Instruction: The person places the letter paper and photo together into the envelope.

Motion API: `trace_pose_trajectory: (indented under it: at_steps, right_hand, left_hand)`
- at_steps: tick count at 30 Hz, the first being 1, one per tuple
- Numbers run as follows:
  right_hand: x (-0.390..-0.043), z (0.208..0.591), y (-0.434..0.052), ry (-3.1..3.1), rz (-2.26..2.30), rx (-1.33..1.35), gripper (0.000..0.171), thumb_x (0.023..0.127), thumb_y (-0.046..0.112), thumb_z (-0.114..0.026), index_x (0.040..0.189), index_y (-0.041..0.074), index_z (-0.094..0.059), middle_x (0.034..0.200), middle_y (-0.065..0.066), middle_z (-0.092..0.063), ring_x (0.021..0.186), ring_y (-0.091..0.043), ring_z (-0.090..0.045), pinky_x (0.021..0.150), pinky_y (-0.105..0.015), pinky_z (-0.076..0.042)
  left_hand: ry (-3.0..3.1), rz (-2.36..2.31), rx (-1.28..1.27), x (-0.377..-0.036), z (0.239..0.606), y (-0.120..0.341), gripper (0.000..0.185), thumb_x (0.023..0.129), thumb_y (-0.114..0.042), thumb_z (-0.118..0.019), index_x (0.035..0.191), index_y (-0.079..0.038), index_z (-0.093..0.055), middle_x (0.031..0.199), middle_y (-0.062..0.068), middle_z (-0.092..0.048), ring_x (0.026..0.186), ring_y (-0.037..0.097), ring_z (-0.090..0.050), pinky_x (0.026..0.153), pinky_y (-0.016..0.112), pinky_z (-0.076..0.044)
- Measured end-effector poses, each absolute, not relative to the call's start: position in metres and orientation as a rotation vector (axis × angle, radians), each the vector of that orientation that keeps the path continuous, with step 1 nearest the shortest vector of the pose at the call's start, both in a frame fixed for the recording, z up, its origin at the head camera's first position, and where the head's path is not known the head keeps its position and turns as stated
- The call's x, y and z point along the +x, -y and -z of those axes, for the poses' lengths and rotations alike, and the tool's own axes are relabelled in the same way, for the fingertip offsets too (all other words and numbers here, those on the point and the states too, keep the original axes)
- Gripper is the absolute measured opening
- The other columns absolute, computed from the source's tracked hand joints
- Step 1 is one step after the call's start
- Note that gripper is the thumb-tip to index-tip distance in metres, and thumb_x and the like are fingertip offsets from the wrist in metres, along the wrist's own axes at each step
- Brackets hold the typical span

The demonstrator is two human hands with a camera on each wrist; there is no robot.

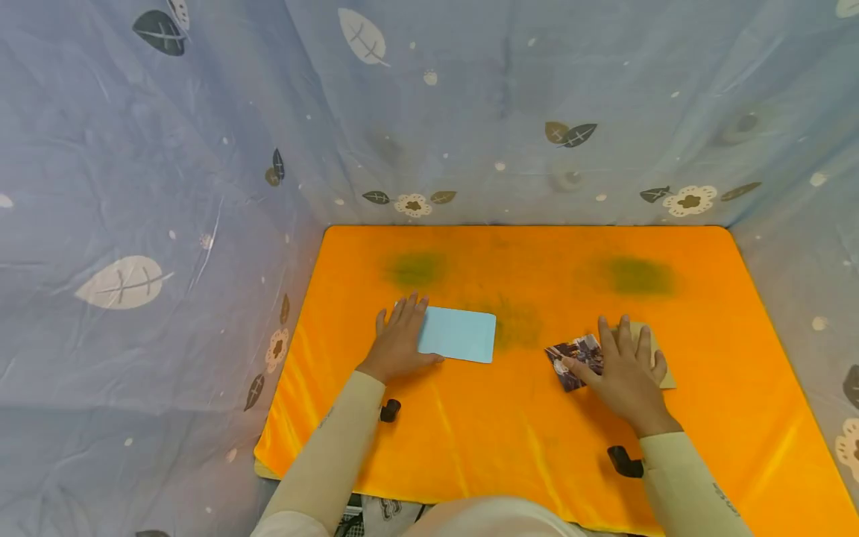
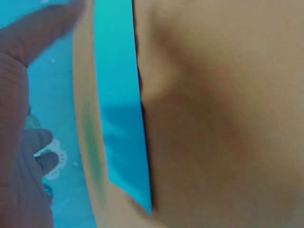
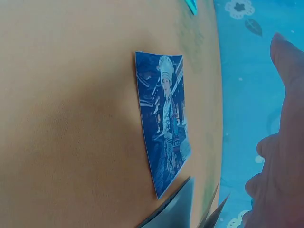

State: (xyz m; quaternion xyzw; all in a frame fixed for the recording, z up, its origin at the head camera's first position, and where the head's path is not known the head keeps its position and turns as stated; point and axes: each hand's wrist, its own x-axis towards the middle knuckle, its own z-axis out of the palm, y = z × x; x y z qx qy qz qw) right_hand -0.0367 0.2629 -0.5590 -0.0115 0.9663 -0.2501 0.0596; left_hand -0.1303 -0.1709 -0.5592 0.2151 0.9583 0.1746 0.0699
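A light blue rectangular card or envelope (image 1: 459, 335) lies on the orange cloth. Its left end is under my left hand (image 1: 399, 343), whose fingers point away from me, with the thumb beside the near edge. On the right, my right hand (image 1: 627, 380) spreads over a small colour photo (image 1: 585, 349) and a tan envelope-like paper (image 1: 667, 378). The thumb overlaps the photo; the other fingers reach over the tan paper. In the right wrist view the photo (image 3: 166, 118) shows a figure in a pale headdress, and folded paper edges (image 3: 175, 206) rise beside it.
The orange cloth (image 1: 483, 440) covers the table and bears several greenish smudges. Blue-grey curtains (image 1: 496, 97) with leaf and flower prints stand close along the back and both sides. A small black piece (image 1: 624, 462) juts out at the right wrist.
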Motion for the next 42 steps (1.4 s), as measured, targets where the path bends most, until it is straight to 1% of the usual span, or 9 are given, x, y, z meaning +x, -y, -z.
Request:
trace_pose_trajectory:
  at_steps: [5,11,13,18,23,27,29,35,42]
  right_hand:
    - [-0.03,0.556,-0.263,-2.888,0.794,-0.022,0.109,0.105,0.071,-0.056,0.176,0.01,-0.001,0.176,-0.028,0.016,0.155,-0.058,0.023,0.108,-0.087,0.011]
    - [-0.03,0.554,-0.265,-2.842,0.862,-0.023,0.101,0.108,0.065,-0.054,0.176,0.01,-0.003,0.176,-0.029,0.011,0.156,-0.059,0.017,0.108,-0.087,0.011]
    - [-0.032,0.554,-0.267,-2.838,0.88,-0.03,0.1,0.109,0.063,-0.055,0.176,0.009,-0.004,0.177,-0.029,0.009,0.157,-0.06,0.013,0.108,-0.088,0.008]
    - [-0.036,0.552,-0.268,-2.802,0.93,-0.049,0.1,0.109,0.06,-0.059,0.176,0.006,-0.007,0.178,-0.027,0.003,0.157,-0.061,0.002,0.104,-0.091,-0.005]
    - [-0.035,0.553,-0.273,-2.752,0.998,-0.055,0.097,0.111,0.057,-0.057,0.174,0.002,-0.01,0.178,-0.027,-0.005,0.157,-0.06,-0.01,0.1,-0.088,-0.014]
    - [-0.034,0.555,-0.281,-2.695,1.134,-0.019,0.091,0.113,0.05,-0.057,0.174,0.0,-0.011,0.175,-0.032,-0.011,0.155,-0.061,-0.015,0.11,-0.085,-0.015]
    - [-0.035,0.555,-0.284,-2.648,1.233,0.0,0.088,0.114,0.045,-0.057,0.174,-0.001,-0.012,0.174,-0.034,-0.013,0.155,-0.062,-0.017,0.114,-0.081,-0.02]
    - [-0.036,0.552,-0.29,-2.557,1.342,0.105,0.082,0.115,0.043,-0.055,0.171,-0.005,-0.018,0.169,-0.038,-0.023,0.147,-0.063,-0.034,0.108,-0.075,-0.039]
    - [-0.031,0.561,-0.303,-2.492,1.438,0.267,0.08,0.116,0.047,-0.05,0.171,-0.002,-0.02,0.168,-0.034,-0.03,0.148,-0.059,-0.035,0.106,-0.075,-0.041]
  left_hand:
    - [-2.825,-0.484,0.724,-0.138,0.563,0.166,0.118,0.088,-0.051,-0.091,0.175,-0.012,-0.022,0.177,0.016,-0.024,0.161,0.035,-0.022,0.121,0.07,-0.014]
    - [-2.757,-0.456,0.812,-0.15,0.572,0.157,0.117,0.088,-0.051,-0.09,0.175,-0.015,-0.021,0.176,0.011,-0.028,0.16,0.028,-0.025,0.119,0.061,-0.022]
    - [-2.745,-0.438,0.84,-0.155,0.575,0.154,0.118,0.088,-0.052,-0.09,0.176,-0.016,-0.021,0.177,0.009,-0.028,0.16,0.027,-0.025,0.117,0.059,-0.023]
    - [-2.686,-0.381,0.864,-0.162,0.579,0.148,0.109,0.09,-0.033,-0.084,0.176,-0.018,-0.018,0.178,0.005,-0.023,0.162,0.025,-0.021,0.117,0.059,-0.022]
    - [-2.635,-0.304,0.895,-0.165,0.58,0.142,0.114,0.083,-0.02,-0.078,0.177,-0.018,-0.013,0.178,0.007,-0.022,0.162,0.029,-0.018,0.12,0.065,-0.017]
    - [-2.642,-0.268,0.932,-0.168,0.58,0.137,0.115,0.084,-0.02,-0.081,0.177,-0.018,-0.014,0.174,0.008,-0.028,0.161,0.033,-0.021,0.121,0.068,-0.016]
    - [-2.651,-0.248,0.931,-0.17,0.58,0.137,0.115,0.084,-0.021,-0.082,0.177,-0.02,-0.014,0.172,0.007,-0.031,0.161,0.033,-0.022,0.121,0.068,-0.017]
    - [-2.655,-0.217,0.93,-0.171,0.577,0.135,0.114,0.088,-0.026,-0.083,0.177,-0.022,-0.012,0.166,0.008,-0.037,0.158,0.032,-0.027,0.121,0.066,-0.017]
    - [-2.658,-0.247,0.925,-0.168,0.572,0.136,0.112,0.087,-0.027,-0.084,0.177,-0.024,-0.017,0.161,0.01,-0.041,0.148,0.029,-0.037,0.119,0.063,-0.02]
